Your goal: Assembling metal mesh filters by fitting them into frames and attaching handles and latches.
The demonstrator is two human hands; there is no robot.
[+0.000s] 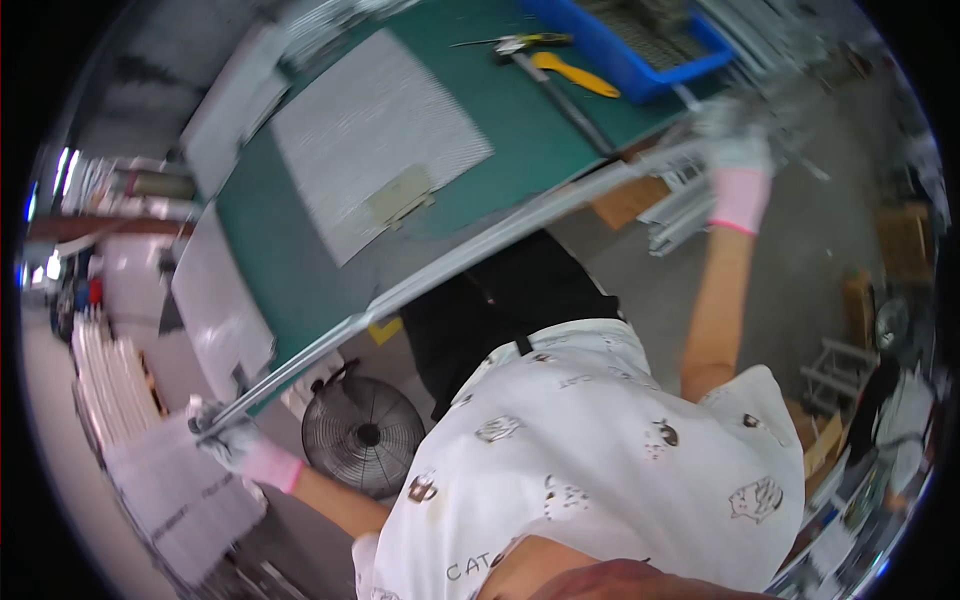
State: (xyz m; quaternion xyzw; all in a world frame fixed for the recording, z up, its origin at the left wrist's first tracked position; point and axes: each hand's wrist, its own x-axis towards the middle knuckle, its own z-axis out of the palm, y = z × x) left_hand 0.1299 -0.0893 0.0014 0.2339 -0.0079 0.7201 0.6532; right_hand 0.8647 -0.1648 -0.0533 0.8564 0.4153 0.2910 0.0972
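Note:
A long, thin silver-white metal profile (450, 265) slants across in front of my body, along the near edge of the green table. My left hand (243, 450), in a white glove with a pink cuff, is closed around its left end, low at the left. At the upper right the profile's other end runs to my right hand (738, 150), gloved the same way. That hand is blurred, but its fingers look closed on the profile. Beneath my right hand, more short metal profiles (675, 215) stick out beside a brown cardboard piece (630, 200).
On the green table (290, 195) lie a ribbed grey sheet (375, 130), a small beige piece (402, 196), a hammer (555, 90), a yellow-handled tool (575, 75) and a screwdriver (545, 39). A blue bin (660, 82) stands at the far right. A black floor fan (365, 435) is below the table.

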